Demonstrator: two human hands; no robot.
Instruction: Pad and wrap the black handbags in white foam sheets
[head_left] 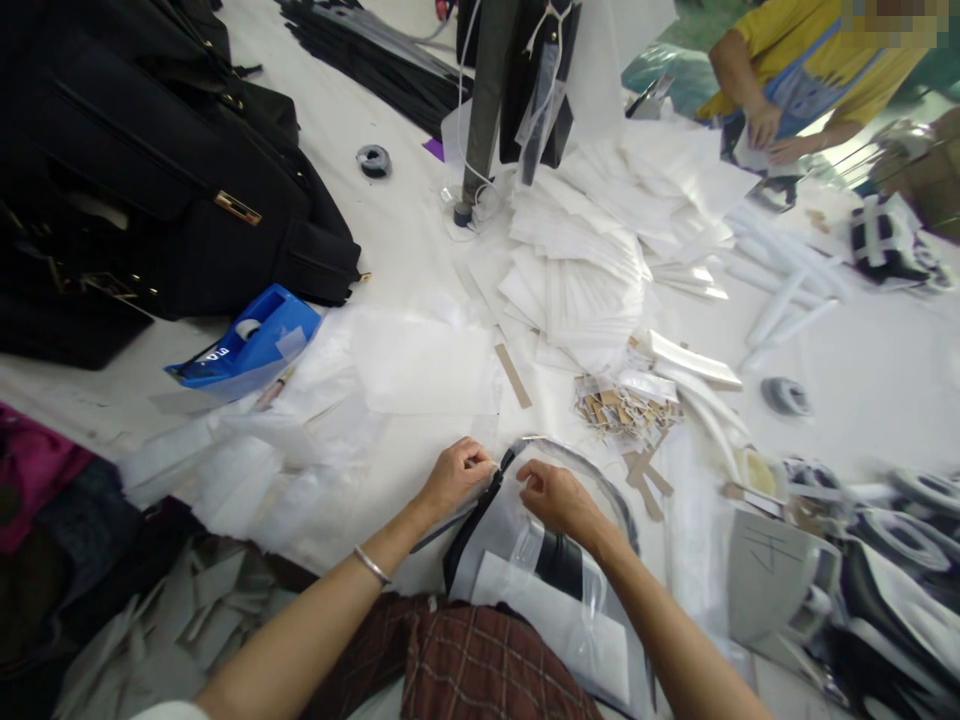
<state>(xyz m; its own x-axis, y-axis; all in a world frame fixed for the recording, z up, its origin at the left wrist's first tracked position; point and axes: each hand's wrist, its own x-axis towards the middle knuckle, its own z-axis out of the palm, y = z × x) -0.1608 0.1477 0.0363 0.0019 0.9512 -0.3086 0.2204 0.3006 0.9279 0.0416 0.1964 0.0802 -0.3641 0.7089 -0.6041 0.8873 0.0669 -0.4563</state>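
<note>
My left hand is closed in a pinch on the end of a black strap that curves over a clear plastic bag. My right hand rests closed on the same bag, fingers curled at the strap just right of the left hand. The bag holds something black with a white sheet and lies against my lap on the white table.
Black handbags pile at the back left, a blue tape dispenser beside them. White paper stacks, small tags and tape rolls lie ahead. Wrapped straps lie right. Another person in yellow works at the far right.
</note>
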